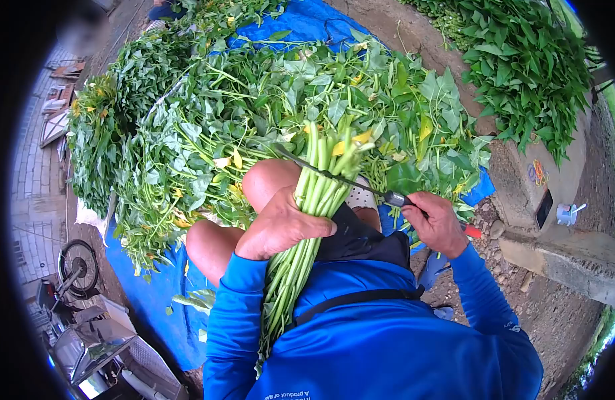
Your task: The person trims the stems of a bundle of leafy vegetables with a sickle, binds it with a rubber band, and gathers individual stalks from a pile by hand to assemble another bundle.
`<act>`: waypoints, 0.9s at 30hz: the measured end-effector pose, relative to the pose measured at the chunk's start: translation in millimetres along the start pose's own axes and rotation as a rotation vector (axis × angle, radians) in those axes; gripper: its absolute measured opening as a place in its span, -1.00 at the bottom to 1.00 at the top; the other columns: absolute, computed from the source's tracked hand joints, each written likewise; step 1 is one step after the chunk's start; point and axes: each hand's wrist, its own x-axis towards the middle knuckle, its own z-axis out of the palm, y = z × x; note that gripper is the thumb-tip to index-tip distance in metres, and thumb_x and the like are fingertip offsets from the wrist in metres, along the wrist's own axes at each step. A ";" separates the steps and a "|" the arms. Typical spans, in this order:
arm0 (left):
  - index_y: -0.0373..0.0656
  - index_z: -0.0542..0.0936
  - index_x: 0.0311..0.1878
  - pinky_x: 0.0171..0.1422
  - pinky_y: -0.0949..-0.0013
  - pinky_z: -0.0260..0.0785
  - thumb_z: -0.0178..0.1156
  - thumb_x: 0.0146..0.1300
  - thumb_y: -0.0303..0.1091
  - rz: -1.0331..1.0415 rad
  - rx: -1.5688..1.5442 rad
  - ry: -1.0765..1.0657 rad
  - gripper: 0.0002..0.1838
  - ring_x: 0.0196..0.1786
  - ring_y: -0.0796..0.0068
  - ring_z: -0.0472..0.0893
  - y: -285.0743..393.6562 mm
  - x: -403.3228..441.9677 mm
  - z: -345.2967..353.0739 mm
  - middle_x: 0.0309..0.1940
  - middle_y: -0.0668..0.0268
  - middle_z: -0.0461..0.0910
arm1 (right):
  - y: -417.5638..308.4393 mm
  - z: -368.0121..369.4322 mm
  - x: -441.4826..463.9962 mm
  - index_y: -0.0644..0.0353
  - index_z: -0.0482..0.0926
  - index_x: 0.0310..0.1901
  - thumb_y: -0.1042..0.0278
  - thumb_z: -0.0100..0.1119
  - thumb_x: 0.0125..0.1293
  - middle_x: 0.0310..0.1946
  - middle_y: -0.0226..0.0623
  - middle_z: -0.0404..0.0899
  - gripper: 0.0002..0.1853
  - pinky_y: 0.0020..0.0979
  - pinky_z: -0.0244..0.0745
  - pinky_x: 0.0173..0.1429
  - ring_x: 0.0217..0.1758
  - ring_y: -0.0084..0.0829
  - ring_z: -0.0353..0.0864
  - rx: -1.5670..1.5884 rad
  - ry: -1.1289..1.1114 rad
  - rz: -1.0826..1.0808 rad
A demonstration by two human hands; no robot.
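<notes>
My left hand (286, 227) is wrapped round a thick bunch of green leafy-vegetable stems (321, 190), held upright over my lap, with the thinner ends hanging down against my shirt. My right hand (435, 223) grips a knife (395, 199) by its dark handle, which has a red end. Its long dark blade lies across the stems above my left hand, and the cut-looking stem ends stick up past it. Some yellow leaf is caught among those ends, which are partly blurred. Around my knees spreads a large heap of leafy vines (254, 100) with some yellowed leaves.
Blue tarpaulin (147, 300) lies under the heap. Stacked leafy bundles (527, 73) stand at the upper right, near rubber bands (538, 172), a phone (544, 209) and a white cup (567, 214) on a concrete ledge. A parked vehicle with a wheel (79, 268) is at lower left.
</notes>
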 end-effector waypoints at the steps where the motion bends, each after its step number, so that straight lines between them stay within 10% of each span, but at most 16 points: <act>1: -0.23 0.69 0.20 0.15 0.38 0.49 0.59 0.10 -0.47 -0.048 -0.014 -0.036 -0.46 -0.04 0.51 0.64 1.5 2.5 9.2 -0.11 0.40 0.74 | 3.3 4.2 2.2 0.37 0.72 -0.03 0.22 0.38 0.53 -0.25 -0.03 0.74 -0.69 -0.15 0.62 -0.10 -0.24 -0.05 0.75 -0.014 0.001 -0.005; 5: -0.23 0.65 0.34 0.36 0.39 0.46 0.59 0.07 -0.56 -0.008 -0.056 -0.059 -0.31 0.17 0.54 0.63 27.0 -21.1 -0.9 0.13 0.40 0.73 | 58.0 15.8 4.0 0.32 0.76 0.12 0.17 0.36 0.53 -0.04 0.05 0.81 -0.63 -0.10 0.70 0.05 -0.05 0.09 0.82 -0.145 0.063 -0.054; 7: -0.20 0.64 0.35 0.37 0.37 0.47 0.59 0.06 -0.58 -0.015 -0.260 0.089 -0.30 0.18 0.55 0.63 24.3 -35.2 -23.5 0.10 0.39 0.73 | 89.9 14.7 2.2 0.32 0.75 0.13 0.14 0.32 0.57 -0.03 0.05 0.81 -0.62 -0.08 0.68 0.11 -0.02 0.14 0.80 -0.157 0.119 0.263; 12: -0.22 0.61 0.25 -0.02 0.40 0.56 0.59 0.00 -0.64 -0.036 -0.277 0.111 -0.33 -0.20 0.53 0.71 7.5 -43.8 -38.8 -0.22 0.35 0.75 | 264.6 56.7 1.4 0.25 0.67 0.29 0.07 0.22 0.65 -0.11 0.07 0.79 -0.57 -0.10 0.64 0.08 -0.04 0.08 0.80 -0.358 0.572 0.129; 15: -0.24 0.59 0.25 -0.03 0.36 0.57 0.60 0.00 -0.63 -0.034 -0.266 0.107 -0.32 -0.23 0.49 0.72 4.3 -51.0 -44.0 -0.28 0.33 0.74 | 286.9 65.0 9.0 0.20 0.66 0.28 0.08 0.20 0.67 -0.17 0.05 0.77 -0.60 -0.07 0.60 -0.01 -0.14 0.09 0.75 -0.382 0.531 0.452; 21: -0.29 0.53 0.06 -0.16 0.13 0.56 0.58 -0.16 -0.27 0.073 -0.738 -0.049 -0.32 -0.41 0.20 0.65 -26.0 -54.2 -53.2 -0.43 0.16 0.60 | 70.3 58.6 43.8 0.24 0.65 0.28 0.05 0.16 0.70 -0.17 -0.23 0.77 -0.58 -0.26 0.58 -0.05 -0.19 -0.37 0.71 0.391 0.391 0.167; 23: -0.28 0.52 0.07 -0.13 0.13 0.57 0.58 -0.16 -0.28 0.070 -0.848 -0.157 -0.31 -0.39 0.20 0.66 -32.1 -47.2 -57.6 -0.44 0.16 0.59 | -3.6 58.3 52.3 0.27 0.65 0.29 0.10 0.24 0.65 -0.18 -0.21 0.76 -0.58 -0.24 0.59 -0.05 -0.24 -0.31 0.68 0.368 0.318 -0.301; 27: -0.29 0.50 0.09 -0.07 0.08 0.59 0.60 -0.04 -0.25 0.147 -0.887 -0.399 -0.34 -0.34 0.16 0.68 -38.4 -38.0 -60.5 -0.38 0.16 0.60 | -38.8 62.1 66.8 0.23 0.66 0.30 0.19 0.32 0.58 -0.18 -0.10 0.73 -0.60 -0.18 0.64 0.02 -0.17 -0.05 0.73 0.350 0.102 -0.451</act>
